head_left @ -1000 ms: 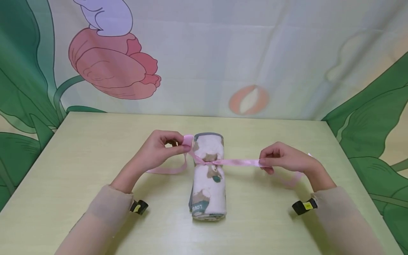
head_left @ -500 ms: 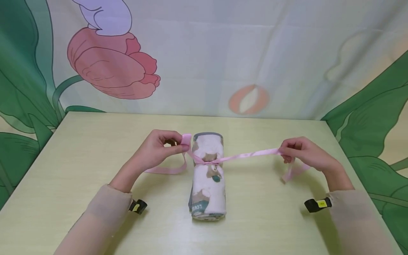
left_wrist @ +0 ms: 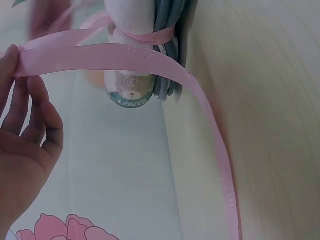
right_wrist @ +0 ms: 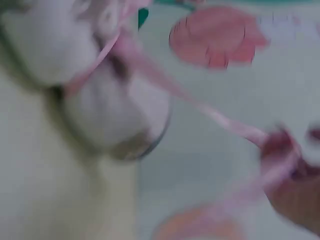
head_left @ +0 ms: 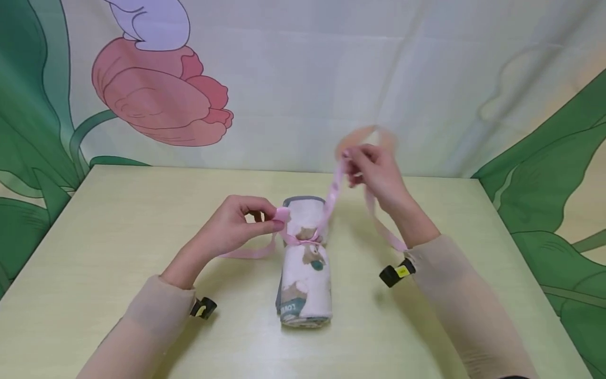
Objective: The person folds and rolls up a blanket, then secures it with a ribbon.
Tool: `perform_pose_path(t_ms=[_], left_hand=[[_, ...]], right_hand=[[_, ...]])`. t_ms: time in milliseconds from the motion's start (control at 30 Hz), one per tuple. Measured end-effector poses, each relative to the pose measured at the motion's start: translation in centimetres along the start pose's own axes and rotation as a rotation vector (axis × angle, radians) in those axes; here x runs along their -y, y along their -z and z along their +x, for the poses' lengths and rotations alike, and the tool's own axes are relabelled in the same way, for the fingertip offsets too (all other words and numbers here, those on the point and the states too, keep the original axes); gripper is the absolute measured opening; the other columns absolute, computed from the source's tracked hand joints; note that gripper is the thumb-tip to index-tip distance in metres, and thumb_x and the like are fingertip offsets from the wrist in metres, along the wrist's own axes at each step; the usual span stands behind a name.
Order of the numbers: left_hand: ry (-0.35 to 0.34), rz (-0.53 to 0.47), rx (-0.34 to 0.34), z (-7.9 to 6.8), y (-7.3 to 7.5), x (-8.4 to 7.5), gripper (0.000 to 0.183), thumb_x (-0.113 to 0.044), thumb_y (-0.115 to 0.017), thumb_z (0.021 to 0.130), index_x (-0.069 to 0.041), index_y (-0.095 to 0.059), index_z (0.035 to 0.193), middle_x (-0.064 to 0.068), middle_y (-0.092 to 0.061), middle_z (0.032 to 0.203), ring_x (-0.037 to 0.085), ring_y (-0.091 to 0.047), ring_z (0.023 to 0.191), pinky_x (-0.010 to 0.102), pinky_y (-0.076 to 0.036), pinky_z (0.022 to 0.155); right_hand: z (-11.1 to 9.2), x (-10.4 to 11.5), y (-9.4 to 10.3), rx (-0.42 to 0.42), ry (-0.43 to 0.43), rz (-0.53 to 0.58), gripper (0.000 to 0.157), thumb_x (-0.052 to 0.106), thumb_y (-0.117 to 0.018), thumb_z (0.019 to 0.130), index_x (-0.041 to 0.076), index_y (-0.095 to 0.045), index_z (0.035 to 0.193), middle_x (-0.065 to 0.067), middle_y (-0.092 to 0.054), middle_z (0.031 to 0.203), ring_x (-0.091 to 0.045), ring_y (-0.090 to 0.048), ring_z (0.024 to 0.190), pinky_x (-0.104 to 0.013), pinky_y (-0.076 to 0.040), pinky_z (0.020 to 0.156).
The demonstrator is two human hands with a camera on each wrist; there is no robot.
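A rolled white towel (head_left: 305, 284) with brown and teal prints lies lengthwise on the table, cinched around its middle by a pink ribbon (left_wrist: 100, 58). Left of the roll, my left hand (head_left: 241, 223) pinches a folded part of the ribbon between thumb and fingers; its tail droops to the table. My right hand (head_left: 376, 176), raised beyond the roll's far right end, pinches the other ribbon length, which slants up from the knot. From the right fingers a loose tail hangs toward the wrist. In the right wrist view that hand and the ribbon are blurred.
The pale wooden table (head_left: 118, 221) ends at a printed curtain (head_left: 284, 95) with a flower, a rabbit and green leaves. Black straps (head_left: 203, 308) stick out from both sleeve cuffs.
My right hand first drew its ribbon length out to the right, then swung up and left above the towel's far end. My left hand has stayed nearly still with its ribbon fold.
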State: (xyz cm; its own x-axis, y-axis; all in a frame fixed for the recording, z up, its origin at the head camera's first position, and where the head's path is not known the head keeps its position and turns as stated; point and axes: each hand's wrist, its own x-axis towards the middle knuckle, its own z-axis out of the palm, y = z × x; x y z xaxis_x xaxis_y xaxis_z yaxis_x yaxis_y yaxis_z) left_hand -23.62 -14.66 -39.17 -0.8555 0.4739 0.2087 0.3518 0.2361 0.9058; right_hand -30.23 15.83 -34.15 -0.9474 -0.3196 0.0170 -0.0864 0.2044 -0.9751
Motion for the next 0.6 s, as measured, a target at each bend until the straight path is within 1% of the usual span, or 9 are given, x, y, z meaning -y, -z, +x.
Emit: perform_pose_path(t_ms=[33,100,133,167,233,300,400,533,600], left_hand=[[-0.006,0.01,0.007,-0.2,0.1,0.0,0.004,-0.009,-0.081,0.09,-0.011,-0.077,0.091,-0.001,-0.068,0.081,0.022,-0.056,0.078,0.029,-0.043,0.067],[-0.021,0.03,0.019,-0.5,0.5,-0.1,0.004,-0.009,-0.081,0.09,-0.011,-0.078,0.091,-0.003,-0.069,0.082,0.022,-0.056,0.076,0.029,-0.042,0.066],[-0.028,0.036,0.033,-0.4,0.4,-0.2,0.004,-0.009,-0.081,0.089,-0.011,-0.078,0.092,-0.004,-0.07,0.083,0.022,-0.055,0.076,0.029,-0.042,0.066],[-0.031,0.037,0.046,-0.3,0.4,-0.2,0.004,-0.009,-0.081,0.089,-0.01,-0.079,0.092,-0.004,-0.07,0.083,0.021,-0.054,0.074,0.029,-0.041,0.065],[-0.026,0.046,0.057,-0.4,0.4,-0.4,0.005,-0.009,-0.082,0.089,-0.011,-0.079,0.091,-0.004,-0.07,0.082,0.021,-0.052,0.071,0.028,-0.04,0.062],[-0.013,0.054,0.058,-0.6,0.5,-0.6,0.006,-0.008,-0.083,0.088,-0.012,-0.079,0.09,-0.004,-0.069,0.081,0.022,-0.051,0.069,0.028,-0.039,0.061],[0.001,0.062,0.059,-0.8,0.5,-0.6,0.008,-0.009,-0.083,0.088,-0.014,-0.078,0.09,-0.004,-0.069,0.081,0.023,-0.051,0.069,0.028,-0.04,0.061],[-0.005,0.057,0.053,-0.7,0.4,-0.4,0.008,-0.007,-0.083,0.087,-0.013,-0.078,0.09,-0.004,-0.069,0.081,0.027,-0.054,0.072,0.028,-0.041,0.063],[-0.007,0.051,0.055,-0.6,0.2,-0.3,0.007,-0.007,-0.083,0.087,-0.012,-0.078,0.09,-0.004,-0.069,0.081,0.03,-0.054,0.073,0.028,-0.042,0.064]], right_hand=[[0.3,1.3,-1.2,0.102,0.066,-0.039,0.041,0.032,-0.047,0.111,-0.002,-0.064,0.129,-0.004,-0.069,0.115,-0.012,-0.064,0.103,-0.031,-0.051,0.089],[0.3,3.6,-3.2,0.254,0.206,-0.199,0.051,0.039,-0.041,0.112,0.004,-0.054,0.147,0.001,-0.053,0.15,-0.012,-0.047,0.137,-0.038,-0.037,0.112],[0.0,4.4,-3.6,0.287,0.253,-0.28,0.055,0.044,-0.038,0.112,0.008,-0.051,0.151,0.005,-0.044,0.157,-0.01,-0.038,0.144,-0.039,-0.03,0.117],[-0.4,5.0,-3.7,0.291,0.281,-0.348,0.056,0.046,-0.037,0.111,0.011,-0.049,0.152,0.008,-0.04,0.16,-0.009,-0.033,0.147,-0.04,-0.028,0.118],[-0.8,5.2,-3.7,0.242,0.29,-0.427,0.055,0.047,-0.039,0.11,0.011,-0.053,0.149,0.004,-0.048,0.155,-0.012,-0.041,0.143,-0.042,-0.032,0.115],[-0.9,4.3,-3.3,0.224,0.272,-0.449,0.048,0.041,-0.04,0.111,0.009,-0.061,0.14,-0.002,-0.059,0.143,-0.018,-0.052,0.134,-0.043,-0.038,0.111],[-1.2,1.6,-2.3,0.278,0.209,-0.468,0.036,0.032,-0.046,0.111,0.007,-0.069,0.125,-0.006,-0.069,0.121,-0.022,-0.063,0.115,-0.043,-0.047,0.099],[-1.9,-1.7,-1.8,0.358,0.137,-0.474,0.024,0.024,-0.058,0.107,0.007,-0.072,0.116,-0.004,-0.071,0.107,-0.025,-0.067,0.097,-0.04,-0.053,0.081],[-2.4,-2.7,-1.9,0.378,0.136,-0.459,0.021,0.021,-0.061,0.105,0.006,-0.072,0.115,-0.004,-0.071,0.102,-0.025,-0.066,0.09,-0.038,-0.053,0.074]])
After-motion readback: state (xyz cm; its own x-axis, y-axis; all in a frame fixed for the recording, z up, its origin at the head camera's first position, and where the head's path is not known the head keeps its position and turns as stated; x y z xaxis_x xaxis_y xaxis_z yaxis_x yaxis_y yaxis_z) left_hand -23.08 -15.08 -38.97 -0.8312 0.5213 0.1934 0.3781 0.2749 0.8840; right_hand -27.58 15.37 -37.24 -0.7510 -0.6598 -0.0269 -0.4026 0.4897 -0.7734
